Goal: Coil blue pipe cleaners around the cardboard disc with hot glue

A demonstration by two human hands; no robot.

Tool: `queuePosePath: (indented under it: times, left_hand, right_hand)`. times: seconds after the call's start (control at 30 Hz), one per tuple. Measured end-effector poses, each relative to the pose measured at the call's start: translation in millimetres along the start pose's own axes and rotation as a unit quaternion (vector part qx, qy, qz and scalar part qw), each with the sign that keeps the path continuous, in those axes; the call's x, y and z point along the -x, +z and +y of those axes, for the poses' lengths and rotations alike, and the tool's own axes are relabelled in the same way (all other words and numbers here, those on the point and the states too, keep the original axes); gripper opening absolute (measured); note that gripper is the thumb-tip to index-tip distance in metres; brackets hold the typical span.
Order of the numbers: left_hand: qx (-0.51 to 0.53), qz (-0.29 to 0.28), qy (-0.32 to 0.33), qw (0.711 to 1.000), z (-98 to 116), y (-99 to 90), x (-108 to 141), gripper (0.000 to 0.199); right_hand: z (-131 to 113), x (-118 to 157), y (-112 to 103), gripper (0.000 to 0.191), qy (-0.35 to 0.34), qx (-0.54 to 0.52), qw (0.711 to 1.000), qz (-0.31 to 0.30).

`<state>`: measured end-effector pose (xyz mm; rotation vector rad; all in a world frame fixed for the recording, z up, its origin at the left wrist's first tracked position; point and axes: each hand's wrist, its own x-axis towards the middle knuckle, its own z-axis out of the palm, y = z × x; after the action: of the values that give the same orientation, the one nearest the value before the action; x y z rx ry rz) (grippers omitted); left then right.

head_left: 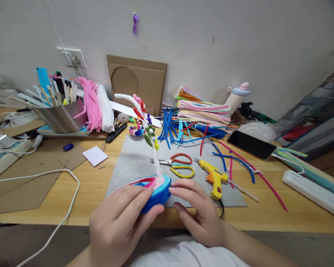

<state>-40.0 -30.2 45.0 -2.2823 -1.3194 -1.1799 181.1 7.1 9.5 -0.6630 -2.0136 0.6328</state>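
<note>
Over the front edge of the table, my left hand (119, 215) is closed around a round pipe-cleaner base (159, 198), blue on the outside with light blue, pink and red on top. A white wrapped stem (156, 165) rises from this base, curving left at its tip. Small fuzzy flowers and leaves (149, 135) in pink, red, purple, green and yellow dot the stem. My right hand (197, 211) has its fingers apart, the fingertips at the base's right side; whether they press on it I cannot tell. Part of the base is hidden behind my left fingers.
On the grey cutting mat (133, 155) lie pliers with red and yellow handles (182, 171) and a yellow glue gun (215, 178). Pipe-cleaner bundles (203, 111), a phone (252, 144) and a white power strip (311, 193) sit right. A metal tub of sticks (62, 116) stands left.
</note>
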Motion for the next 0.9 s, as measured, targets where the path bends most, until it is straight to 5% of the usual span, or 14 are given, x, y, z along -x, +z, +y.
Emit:
queuePosePath:
  times: [0.17,0.37,0.53,0.67,0.77,0.9]
  left_hand:
    - [-0.051,0.007,-0.046,0.998,-6.8,7.8,-20.1,0.021]
    - [-0.012,-0.099,-0.048,0.994,-20.0,2.5,-34.5,0.039]
    - [0.019,-0.124,-0.086,0.988,-28.5,0.3,-39.0,0.036]
    - [0.017,-0.118,-0.088,0.989,-29.0,2.2,-42.0,0.034]
    - [0.008,-0.111,-0.064,0.992,-28.2,4.2,-44.0,0.034]
    - [-0.068,-0.122,-0.003,0.99,-28.7,6.2,-43.4,0.042]
  right_hand:
    - [1.2,-10.6,8.3,0.07,-0.03,0.058,0.998,-0.013]
    - [-2.5,-25.0,13.7,0.066,0.013,0.073,0.997,0.003]
    - [0.1,-22.5,-7.1,0.053,0.025,0.11,0.991,0.074]
    - [19.4,-1.2,-48.2,0.016,0.165,0.193,0.964,0.071]
    - [30.9,15.7,-72.1,0.025,0.287,0.238,0.927,0.027]
    - [28.7,24.5,-76.9,0.03,0.309,0.23,0.923,-0.014]
